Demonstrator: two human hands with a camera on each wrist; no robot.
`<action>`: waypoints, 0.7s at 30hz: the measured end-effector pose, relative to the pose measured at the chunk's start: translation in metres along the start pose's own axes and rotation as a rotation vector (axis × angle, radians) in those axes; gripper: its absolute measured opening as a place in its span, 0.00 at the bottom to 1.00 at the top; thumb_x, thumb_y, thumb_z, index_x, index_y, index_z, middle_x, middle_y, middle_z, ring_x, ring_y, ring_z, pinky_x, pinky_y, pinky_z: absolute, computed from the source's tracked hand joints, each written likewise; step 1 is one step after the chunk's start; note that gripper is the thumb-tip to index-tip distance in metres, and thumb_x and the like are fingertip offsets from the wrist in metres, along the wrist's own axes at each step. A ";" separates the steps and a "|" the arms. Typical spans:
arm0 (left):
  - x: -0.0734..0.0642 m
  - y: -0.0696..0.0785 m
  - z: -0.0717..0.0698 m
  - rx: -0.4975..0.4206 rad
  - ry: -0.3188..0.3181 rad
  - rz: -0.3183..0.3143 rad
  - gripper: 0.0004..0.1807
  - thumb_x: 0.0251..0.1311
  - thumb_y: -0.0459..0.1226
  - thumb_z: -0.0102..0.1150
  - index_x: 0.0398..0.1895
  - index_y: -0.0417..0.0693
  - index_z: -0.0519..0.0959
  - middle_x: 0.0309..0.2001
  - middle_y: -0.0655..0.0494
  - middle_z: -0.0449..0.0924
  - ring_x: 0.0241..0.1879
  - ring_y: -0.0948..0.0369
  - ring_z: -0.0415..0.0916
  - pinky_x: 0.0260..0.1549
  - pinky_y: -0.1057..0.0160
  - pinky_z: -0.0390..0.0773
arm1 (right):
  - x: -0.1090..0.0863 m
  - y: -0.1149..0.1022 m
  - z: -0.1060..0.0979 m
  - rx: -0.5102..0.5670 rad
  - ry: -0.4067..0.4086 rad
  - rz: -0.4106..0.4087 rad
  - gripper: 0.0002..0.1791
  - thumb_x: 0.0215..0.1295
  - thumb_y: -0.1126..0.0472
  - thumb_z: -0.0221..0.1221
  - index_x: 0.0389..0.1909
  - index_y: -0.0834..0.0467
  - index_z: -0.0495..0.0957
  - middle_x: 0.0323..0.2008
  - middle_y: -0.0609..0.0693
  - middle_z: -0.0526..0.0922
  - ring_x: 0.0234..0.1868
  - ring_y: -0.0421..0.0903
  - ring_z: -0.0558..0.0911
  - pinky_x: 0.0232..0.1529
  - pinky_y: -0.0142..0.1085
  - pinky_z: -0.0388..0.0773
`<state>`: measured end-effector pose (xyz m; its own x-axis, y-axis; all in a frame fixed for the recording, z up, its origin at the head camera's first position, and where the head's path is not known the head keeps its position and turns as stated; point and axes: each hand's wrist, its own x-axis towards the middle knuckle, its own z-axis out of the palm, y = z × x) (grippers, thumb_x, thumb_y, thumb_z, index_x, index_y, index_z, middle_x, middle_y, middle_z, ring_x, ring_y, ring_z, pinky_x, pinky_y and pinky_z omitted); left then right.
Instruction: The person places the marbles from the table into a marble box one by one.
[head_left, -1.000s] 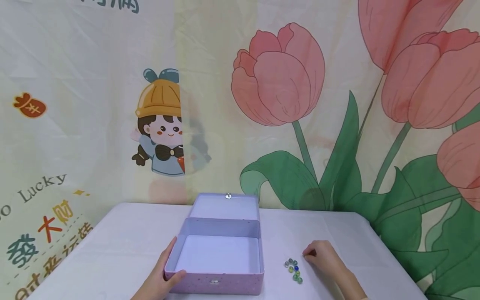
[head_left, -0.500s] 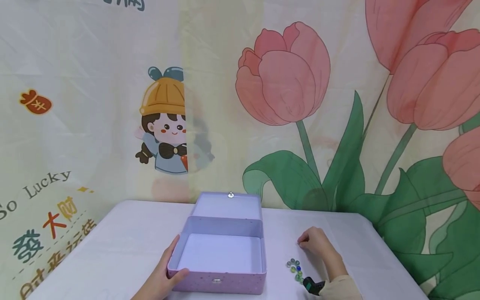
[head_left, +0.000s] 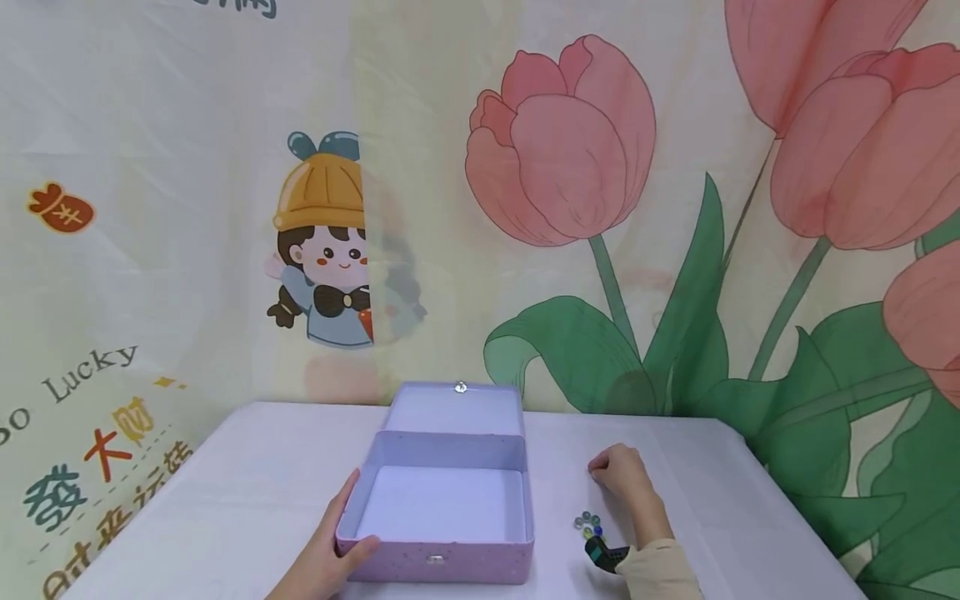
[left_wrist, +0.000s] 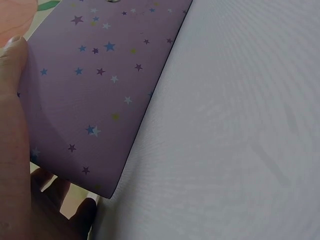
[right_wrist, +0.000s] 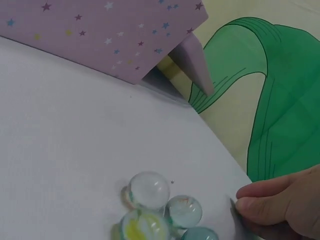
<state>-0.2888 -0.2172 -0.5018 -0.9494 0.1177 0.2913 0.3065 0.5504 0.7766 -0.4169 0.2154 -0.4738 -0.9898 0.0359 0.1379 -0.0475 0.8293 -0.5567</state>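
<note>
A purple tin box [head_left: 438,562] with a star pattern stands with its lid [head_left: 456,408] raised at the back; its inside is bare. My left hand [head_left: 322,550] grips the box's front left corner, thumb on the front wall and fingers along the side. In the left wrist view, the box side [left_wrist: 105,100] fills the upper left. My right hand [head_left: 622,473] is low over the table, right of the box, thumb and forefinger tips together; whether something small is between them I cannot tell. Several glass marbles [head_left: 587,517] lie nearer me, also clustered below in the right wrist view.
A white cloth covers the table [head_left: 285,467]. Behind its far edge hangs a printed curtain [head_left: 427,167] with tulips and a cartoon figure. A black wrist device [head_left: 603,554] below my right sleeve [head_left: 660,571] covers some of the marbles in the head view.
My right hand has moved from beside the marbles away from me and slightly left, its sleeve and wrist device coming into view. The left hand and the box stay in place.
</note>
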 end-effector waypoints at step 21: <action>-0.001 0.006 -0.002 -0.034 -0.012 -0.076 0.51 0.60 0.45 0.59 0.75 0.67 0.33 0.75 0.37 0.39 0.70 0.33 0.43 0.58 0.28 0.52 | -0.007 -0.014 -0.006 0.425 -0.078 -0.042 0.12 0.60 0.59 0.64 0.44 0.58 0.84 0.40 0.48 0.85 0.40 0.41 0.81 0.46 0.39 0.79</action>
<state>-0.2858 -0.2157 -0.4969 -0.9705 0.0867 0.2248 0.2360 0.5300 0.8145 -0.4087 0.2066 -0.4617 -0.9922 -0.0491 0.1142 -0.1229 0.5255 -0.8419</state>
